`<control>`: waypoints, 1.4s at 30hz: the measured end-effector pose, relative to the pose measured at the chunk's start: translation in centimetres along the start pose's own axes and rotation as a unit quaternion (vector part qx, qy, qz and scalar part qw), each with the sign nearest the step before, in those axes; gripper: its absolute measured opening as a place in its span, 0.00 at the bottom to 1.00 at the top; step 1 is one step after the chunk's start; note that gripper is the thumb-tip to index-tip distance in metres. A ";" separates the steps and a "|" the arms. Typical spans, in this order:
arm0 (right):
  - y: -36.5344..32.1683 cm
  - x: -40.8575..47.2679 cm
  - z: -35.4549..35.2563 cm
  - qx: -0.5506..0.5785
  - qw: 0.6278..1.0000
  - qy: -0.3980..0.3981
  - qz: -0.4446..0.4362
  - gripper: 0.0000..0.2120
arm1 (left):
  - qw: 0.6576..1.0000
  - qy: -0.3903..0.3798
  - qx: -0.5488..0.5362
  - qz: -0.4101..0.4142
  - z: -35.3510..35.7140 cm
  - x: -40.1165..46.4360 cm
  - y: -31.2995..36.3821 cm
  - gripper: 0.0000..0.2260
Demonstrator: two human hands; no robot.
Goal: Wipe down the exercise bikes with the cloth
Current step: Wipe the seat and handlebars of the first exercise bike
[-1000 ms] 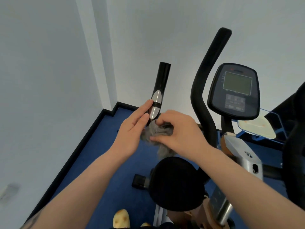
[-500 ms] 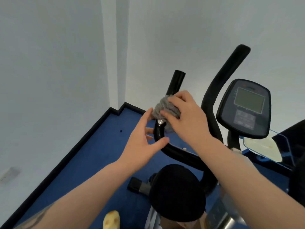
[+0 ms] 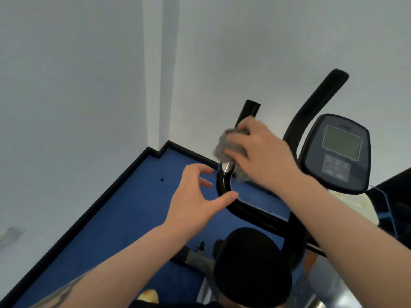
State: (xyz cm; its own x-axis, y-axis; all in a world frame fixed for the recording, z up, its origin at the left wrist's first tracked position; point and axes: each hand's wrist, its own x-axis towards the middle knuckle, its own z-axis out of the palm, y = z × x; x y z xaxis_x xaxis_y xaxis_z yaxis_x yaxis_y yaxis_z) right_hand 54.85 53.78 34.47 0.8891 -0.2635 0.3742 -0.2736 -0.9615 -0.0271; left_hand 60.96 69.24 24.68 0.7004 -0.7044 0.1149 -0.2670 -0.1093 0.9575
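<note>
Blue floor (image 3: 138,210), white walls (image 3: 66,85)

Exercise bike stands in the room corner, walls (image 3: 77,85) behind and to the left. Left handlebar (image 3: 235,203) rises left of the right handlebar (image 3: 315,101); console (image 3: 338,152) just right of that. Saddle (image 3: 251,267) nearest, below the bars. Right hand (image 3: 262,154) wraps the cloth (image 3: 224,143) round the left handlebar; left hand (image 3: 195,196) beside the bend below, thumb touching it.
</note>
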 end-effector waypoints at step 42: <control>0.8 0.8 0.9 0.079 0.989 0.062 0.110 0.10 | 0.983 0.025 -0.053 0.173 0.2 4.0 0.2 0.17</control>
State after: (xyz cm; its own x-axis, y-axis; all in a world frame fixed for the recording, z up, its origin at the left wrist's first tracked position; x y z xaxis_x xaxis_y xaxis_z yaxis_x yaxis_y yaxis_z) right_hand 55.63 52.71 33.91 0.7608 -0.4648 0.4530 -0.3850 -0.8851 -0.2617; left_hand 63.56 66.28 25.30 0.6124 -0.6505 0.4493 -0.4262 0.2070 0.8806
